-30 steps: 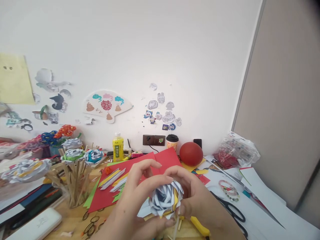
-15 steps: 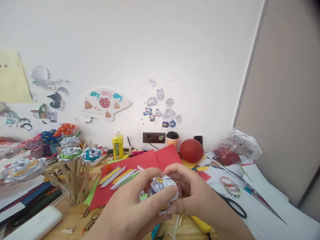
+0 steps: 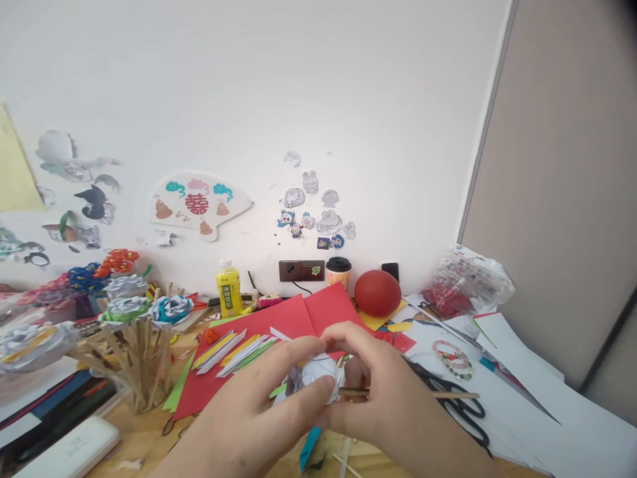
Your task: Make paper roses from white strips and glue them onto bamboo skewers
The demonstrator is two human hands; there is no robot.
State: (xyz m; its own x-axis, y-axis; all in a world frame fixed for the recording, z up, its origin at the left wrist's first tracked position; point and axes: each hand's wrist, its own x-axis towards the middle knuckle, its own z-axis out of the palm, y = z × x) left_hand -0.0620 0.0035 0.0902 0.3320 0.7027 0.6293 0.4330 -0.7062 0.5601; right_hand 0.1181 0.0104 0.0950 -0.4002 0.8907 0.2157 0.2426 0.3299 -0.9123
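Low in the middle, a white crumpled paper flower [image 3: 318,378] sits between my two hands. Its wooden stick stem [image 3: 455,395] runs sideways to the right, partly covered by my right hand. My left hand [image 3: 259,405] is closed around the flower's left and front side, thumb pressed against the paper. The fingers and thumb of my right hand [image 3: 373,392] curl round the flower's right side where the stick meets it; some fingertips are hidden. Beyond the hands, folded paper strips [image 3: 243,352] in white, yellow and green lie on red paper [image 3: 283,318].
Several finished paper flowers [image 3: 172,309] and a container of wooden sticks [image 3: 144,365] stand at left. Black-handled scissors [image 3: 462,411] and a bead bracelet [image 3: 452,360] lie on white paper at right. A yellow bottle [image 3: 229,289], a lidded cup [image 3: 339,273] and a red balloon [image 3: 377,293] line the back.
The flower has turned between my hands, so its stick now shows pointing right and its plainer white side faces me. The view has shifted slightly to the right.
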